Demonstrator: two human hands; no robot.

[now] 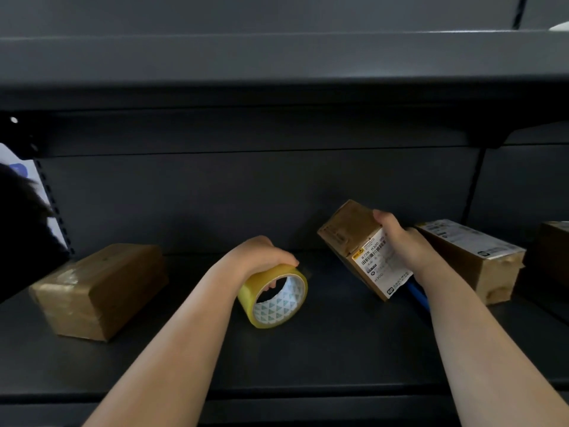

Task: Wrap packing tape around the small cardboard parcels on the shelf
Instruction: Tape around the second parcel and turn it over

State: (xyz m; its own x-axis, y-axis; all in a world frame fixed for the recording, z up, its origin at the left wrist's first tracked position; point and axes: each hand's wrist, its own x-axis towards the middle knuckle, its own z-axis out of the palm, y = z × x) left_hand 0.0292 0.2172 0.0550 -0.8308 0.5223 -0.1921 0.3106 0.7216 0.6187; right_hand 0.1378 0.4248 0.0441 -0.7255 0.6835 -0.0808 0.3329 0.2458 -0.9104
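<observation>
A yellowish roll of packing tape (274,298) stands on its edge in the middle of the dark shelf (308,359). My left hand (261,254) grips it from above, fingers curled into its core. My right hand (400,241) holds a small cardboard parcel (348,232) with a white shipping label, tilted and lifted off the shelf. A taped brown parcel (101,288) lies at the left. Another labelled parcel (480,260) lies at the right, just behind my right hand.
A blue object (418,295) pokes out under my right wrist. A further brown box (554,245) sits at the far right edge. An upper shelf (277,63) hangs low overhead. A dark shape fills the left border.
</observation>
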